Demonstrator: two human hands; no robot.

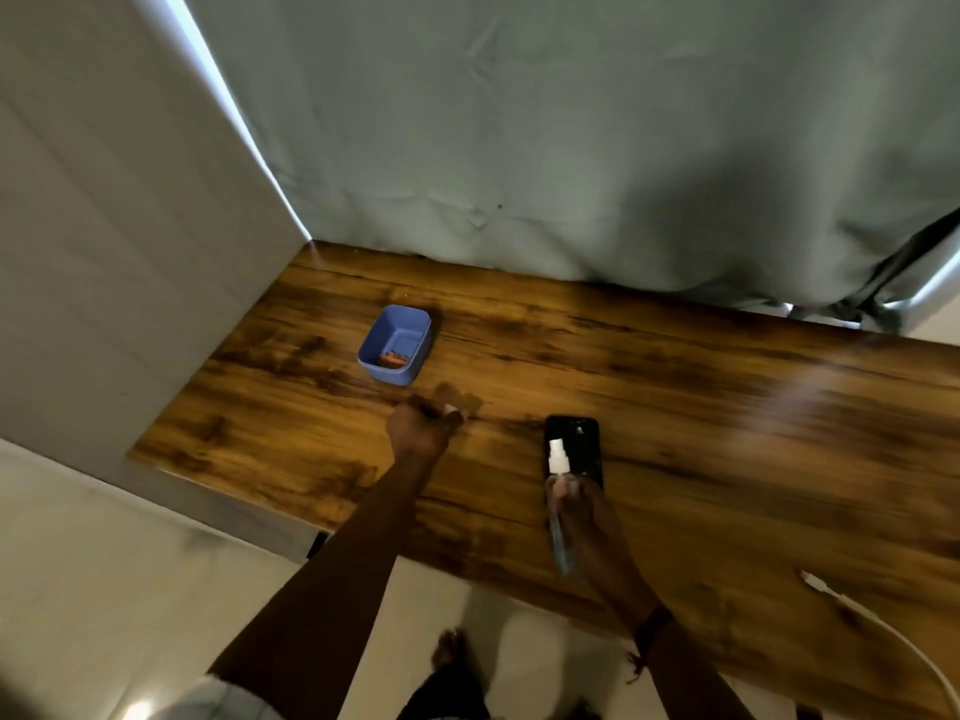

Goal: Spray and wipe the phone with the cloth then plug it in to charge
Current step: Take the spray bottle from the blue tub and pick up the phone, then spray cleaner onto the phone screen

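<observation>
A black phone [581, 439] lies flat on the wooden table [675, 387]. My right hand [584, 517] grips a clear spray bottle [560, 517] with a white nozzle, which points over the phone's near end. Droplets speckle the phone's surface. My left hand [423, 423] rests to the left of the phone, fingers closed around a small white thing; I cannot tell what it is. No cloth shows. A white charging cable [852, 605] lies at the table's near right, its plug toward the phone.
A blue plastic tub [397, 343] with something orange inside stands beyond my left hand. A grey curtain [571, 148] hangs along the table's far edge and a white wall [104, 252] borders the left. My bare foot [452, 649] shows on the floor below.
</observation>
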